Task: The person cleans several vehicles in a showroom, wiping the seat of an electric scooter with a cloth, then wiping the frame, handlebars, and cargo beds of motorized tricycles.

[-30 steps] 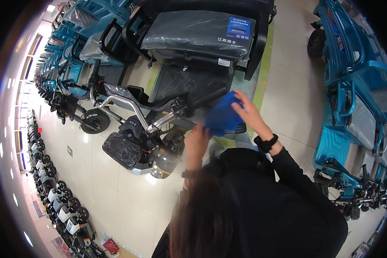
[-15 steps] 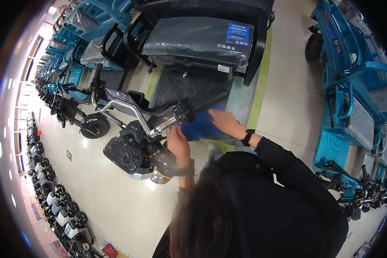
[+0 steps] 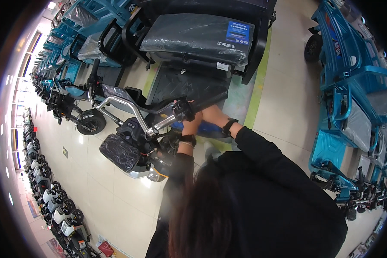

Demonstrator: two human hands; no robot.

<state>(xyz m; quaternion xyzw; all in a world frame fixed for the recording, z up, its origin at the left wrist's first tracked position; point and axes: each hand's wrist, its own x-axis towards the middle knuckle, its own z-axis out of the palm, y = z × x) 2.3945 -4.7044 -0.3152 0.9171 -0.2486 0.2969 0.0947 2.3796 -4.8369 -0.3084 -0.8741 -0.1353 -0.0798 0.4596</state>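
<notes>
Both my hands are low behind the right end of a chrome handlebar (image 3: 129, 107), close together. My left hand (image 3: 192, 125) lies just below the black switch housing (image 3: 184, 111); its fingers are hidden. Beside it, my right hand (image 3: 213, 115) reaches in under the black rubber grip (image 3: 210, 100), which covers its fingers. Some blue material (image 3: 208, 127) shows beneath my hands; whether either hand grips it cannot be seen. The handlebar belongs to a tricycle with a dark floor (image 3: 178, 86) and a plastic-wrapped seat (image 3: 193, 36).
A plastic-covered black panel (image 3: 119, 154) and a round headlamp (image 3: 155, 174) sit at the tricycle's front. Another vehicle's front wheel (image 3: 91, 122) stands to the left. Teal cargo tricycles (image 3: 346, 56) line the right side. Rows of scooters (image 3: 58, 202) stand far left.
My right hand has moved left and in under the grip, next to my left hand. My left hand has shifted right and up. Less of the blue material shows.
</notes>
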